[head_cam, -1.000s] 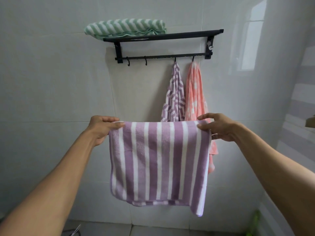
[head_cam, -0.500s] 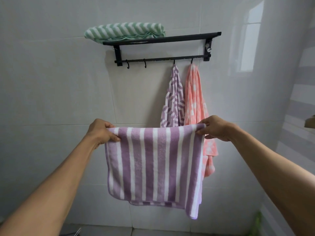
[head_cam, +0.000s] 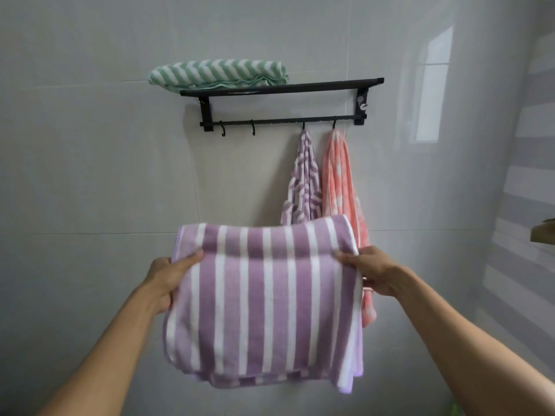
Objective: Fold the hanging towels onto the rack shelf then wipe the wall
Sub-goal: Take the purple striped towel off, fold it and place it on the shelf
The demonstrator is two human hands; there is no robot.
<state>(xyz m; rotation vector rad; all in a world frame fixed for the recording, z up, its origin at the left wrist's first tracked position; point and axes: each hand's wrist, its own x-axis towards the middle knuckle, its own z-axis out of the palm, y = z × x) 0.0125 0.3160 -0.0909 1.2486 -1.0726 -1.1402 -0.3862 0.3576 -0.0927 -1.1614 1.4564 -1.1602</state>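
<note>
I hold a purple and white striped towel [head_cam: 264, 301] in front of me, below the rack. My left hand [head_cam: 169, 280] grips its left edge and my right hand [head_cam: 368, 270] grips its right edge. The towel's top part bends over towards me in a soft fold. On the wall above is a black rack [head_cam: 282, 88] with a shelf and a hook bar. A folded green and white towel [head_cam: 217, 72] lies on the shelf's left end. A purple patterned towel [head_cam: 301, 181] and a pink towel [head_cam: 341, 181] hang from two hooks on the right.
The wall [head_cam: 90, 175] is glossy pale grey tile. Two bare hooks [head_cam: 237, 130] hang at the left of the bar. The shelf's right half is bare. At the right edge a side wall with grey stripes [head_cam: 528, 190] and a brown ledge [head_cam: 543, 232] come close.
Both hands have dropped lower and come closer to me with the striped towel. Its top edge, stretched flat before, now curls over into a fold. The view has tilted down a little.
</note>
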